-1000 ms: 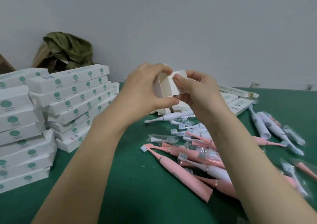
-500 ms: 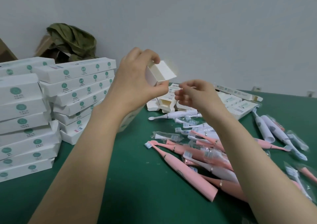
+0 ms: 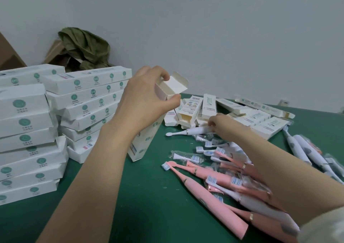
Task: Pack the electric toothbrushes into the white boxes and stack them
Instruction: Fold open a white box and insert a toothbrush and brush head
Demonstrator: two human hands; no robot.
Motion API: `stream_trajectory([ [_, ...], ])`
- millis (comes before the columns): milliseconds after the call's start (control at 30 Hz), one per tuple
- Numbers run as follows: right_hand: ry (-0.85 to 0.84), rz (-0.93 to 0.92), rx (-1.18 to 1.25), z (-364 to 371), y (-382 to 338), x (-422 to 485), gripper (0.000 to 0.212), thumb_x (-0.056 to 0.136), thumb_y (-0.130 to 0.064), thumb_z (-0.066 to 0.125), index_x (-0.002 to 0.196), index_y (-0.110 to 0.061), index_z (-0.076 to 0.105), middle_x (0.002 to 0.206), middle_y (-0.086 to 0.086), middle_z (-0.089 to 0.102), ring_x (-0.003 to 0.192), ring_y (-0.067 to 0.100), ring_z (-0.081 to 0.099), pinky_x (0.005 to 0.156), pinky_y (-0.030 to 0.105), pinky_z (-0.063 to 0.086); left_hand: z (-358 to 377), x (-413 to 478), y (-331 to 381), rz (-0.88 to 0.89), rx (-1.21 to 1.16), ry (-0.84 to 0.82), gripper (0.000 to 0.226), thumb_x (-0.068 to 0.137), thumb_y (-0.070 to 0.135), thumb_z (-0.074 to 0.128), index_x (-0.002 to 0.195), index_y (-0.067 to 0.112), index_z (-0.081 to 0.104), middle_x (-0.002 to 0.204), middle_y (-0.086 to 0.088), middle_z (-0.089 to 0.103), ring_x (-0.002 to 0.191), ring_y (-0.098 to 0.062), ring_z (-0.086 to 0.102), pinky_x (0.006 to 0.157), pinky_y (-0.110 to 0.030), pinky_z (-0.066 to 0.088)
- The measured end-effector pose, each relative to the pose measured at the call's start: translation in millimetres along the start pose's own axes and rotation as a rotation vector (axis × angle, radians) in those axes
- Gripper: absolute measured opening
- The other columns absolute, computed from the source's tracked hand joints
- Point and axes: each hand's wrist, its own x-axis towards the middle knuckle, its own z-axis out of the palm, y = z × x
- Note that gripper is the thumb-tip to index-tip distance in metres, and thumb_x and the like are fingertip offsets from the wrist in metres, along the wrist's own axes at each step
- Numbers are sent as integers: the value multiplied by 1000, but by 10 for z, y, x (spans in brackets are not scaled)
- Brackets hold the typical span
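Observation:
My left hand (image 3: 143, 101) grips a white box (image 3: 149, 135) near its open top end, its flap (image 3: 175, 84) standing up; the box slants down to the green table (image 3: 130, 196). My right hand (image 3: 218, 123) reaches down onto a white toothbrush (image 3: 191, 130) lying on the table, fingers curled over its handle. A pile of pink toothbrushes (image 3: 208, 192) and loose brush heads (image 3: 186, 156) lies in front of my right arm. More white toothbrushes (image 3: 301, 149) lie at the right.
Stacks of closed white boxes (image 3: 33, 131) with green dots fill the left side. Empty open boxes (image 3: 247, 114) lie at the back centre and right. A cardboard box with green cloth (image 3: 83, 47) stands against the wall.
My right hand let go of the box flap and dropped to the white toothbrush on the table. My left hand keeps the open box raised.

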Motion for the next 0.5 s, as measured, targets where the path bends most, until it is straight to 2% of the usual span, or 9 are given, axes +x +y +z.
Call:
stream_trajectory([
  [100,19,-22,-67,16,-18,-33,35,88,6,43,115,-15,51,119,6,49,93,20,43,63,27,31,20,-1,9,7,-7,-2,34,72,42,69,101,32,55,96,10,50,76,2,42,63,-8,26],
  [200,14,-14,-102,22,12,-43,35,86,7,42,113,-14,48,116,7,52,90,19,41,66,30,34,49,-8,13,12,-2,-14,35,71,43,68,102,32,55,93,13,48,77,-4,42,64,-11,28],
  [233,1,-15,-110,22,31,-38,33,87,6,43,113,-13,50,116,7,51,94,21,43,69,31,38,55,-11,11,13,4,-20,36,71,45,67,102,33,55,90,15,46,77,-4,43,64,-12,29],
  [300,-35,-24,-124,18,86,-32,34,88,3,44,116,-14,55,119,8,49,109,24,44,84,37,44,67,-15,4,18,14,-38,36,70,47,65,102,34,54,87,19,44,78,2,44,64,-12,28],
  [333,-59,-25,-128,25,108,-25,36,89,1,43,118,-16,57,121,8,47,113,25,42,91,40,44,71,-17,-5,20,17,-47,36,70,48,64,102,35,53,87,19,43,78,5,43,64,-11,28],
  [400,-87,-22,-100,16,154,-43,32,90,-3,46,115,-18,60,121,9,46,114,26,41,95,41,42,87,-20,-3,25,17,-60,36,71,48,64,102,35,53,86,21,42,78,7,43,63,-11,27],
  [433,-84,-26,-67,-11,167,-56,26,90,-6,50,111,-19,61,120,9,48,111,25,43,93,38,43,94,-21,-1,24,15,-62,36,70,48,64,102,36,53,86,21,42,78,7,43,63,-11,27],
  [500,-72,-24,56,-128,190,-113,15,86,-13,62,99,-21,59,111,5,55,97,20,51,79,29,45,107,-19,6,23,12,-65,37,69,49,63,103,36,53,86,22,42,78,7,43,63,-11,26],
])
